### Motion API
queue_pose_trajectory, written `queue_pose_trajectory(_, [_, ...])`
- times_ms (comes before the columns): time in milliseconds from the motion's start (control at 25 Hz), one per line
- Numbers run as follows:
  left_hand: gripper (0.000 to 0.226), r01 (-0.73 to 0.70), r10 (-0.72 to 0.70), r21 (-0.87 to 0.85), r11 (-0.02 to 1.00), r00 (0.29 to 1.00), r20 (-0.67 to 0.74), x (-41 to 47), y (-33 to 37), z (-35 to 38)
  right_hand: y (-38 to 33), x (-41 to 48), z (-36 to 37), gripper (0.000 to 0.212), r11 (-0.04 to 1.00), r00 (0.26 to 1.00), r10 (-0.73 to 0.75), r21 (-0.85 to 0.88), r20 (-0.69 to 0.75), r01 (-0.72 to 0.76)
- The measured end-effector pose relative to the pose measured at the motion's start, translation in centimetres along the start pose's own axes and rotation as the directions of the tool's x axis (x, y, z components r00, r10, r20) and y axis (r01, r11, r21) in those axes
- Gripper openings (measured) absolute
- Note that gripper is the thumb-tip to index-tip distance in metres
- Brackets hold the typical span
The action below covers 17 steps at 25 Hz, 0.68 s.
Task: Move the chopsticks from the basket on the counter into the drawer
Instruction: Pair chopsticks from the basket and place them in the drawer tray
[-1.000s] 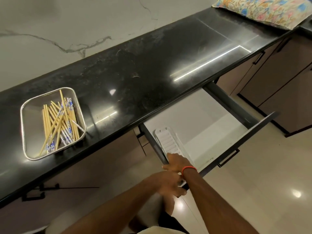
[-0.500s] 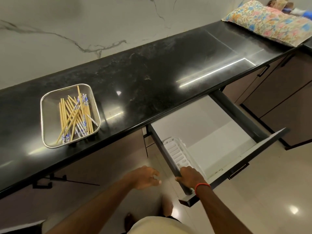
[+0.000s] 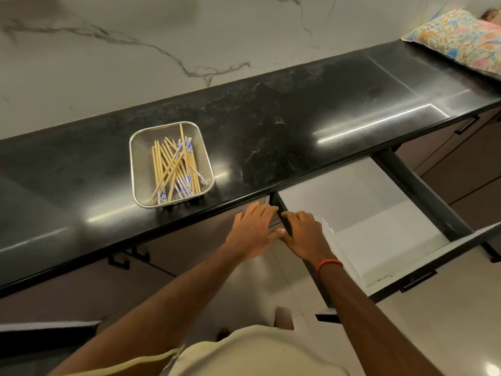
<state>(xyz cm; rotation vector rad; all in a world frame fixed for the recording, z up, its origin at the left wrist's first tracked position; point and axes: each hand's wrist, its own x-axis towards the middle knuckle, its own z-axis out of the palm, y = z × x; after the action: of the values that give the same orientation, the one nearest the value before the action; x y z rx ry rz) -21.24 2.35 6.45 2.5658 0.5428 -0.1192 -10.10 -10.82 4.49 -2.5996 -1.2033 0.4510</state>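
Note:
A metal mesh basket (image 3: pixel 141 158) stands on the black counter (image 3: pixel 284 137) and holds several bamboo chopsticks (image 3: pixel 173 165), some with blue-and-white ends. To its right a white-lined drawer (image 3: pixel 366 202) is pulled out below the counter edge. My left hand (image 3: pixel 252 230) is empty, fingers extended, just below the counter edge beside the drawer's left side. My right hand (image 3: pixel 305 234), with an orange band at the wrist, lies over the drawer's left wall, fingers extended, holding nothing. A white organiser tray (image 3: pixel 332 234) shows partly beside that hand.
A floral cushion (image 3: pixel 455 39) lies at the counter's far right end. A marble wall (image 3: pixel 189 36) backs the counter. Closed brown cabinet fronts (image 3: pixel 461 164) with black handles run below. The drawer front (image 3: pixel 433 267) juts out over the tiled floor.
Both hands have risen from the drawer's front corner toward the counter edge and now sit side by side. The view has shifted, bringing the basket closer to centre.

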Motion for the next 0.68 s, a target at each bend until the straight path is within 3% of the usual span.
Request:
queue_pose_trajectory(240, [0.067, -0.051, 0.094, 0.22, 0.974, 0.978, -0.188, -1.4, -2.8, -1.8, -4.0, 2.1, -0.1, 0.061, 0.99, 0.99, -0.092, -0.114, -0.11, 0.079])
queue_pose_trajectory(520, [0.067, -0.006, 0.085, 0.276, 0.961, 0.958, -0.275, -3.1, -7.0, -5.9, -9.3, 4.3, -0.7, 0.058, 0.987, 0.974, -0.16, -0.035, -0.158, 0.157])
queue_pose_trajectory(680, [0.068, 0.063, 0.007, 0.184, 0.981, 0.935, -0.354, -4.1, -9.8, -8.0, -12.8, 5.4, -1.9, 0.044, 0.975, 0.958, -0.194, 0.064, -0.21, 0.211])
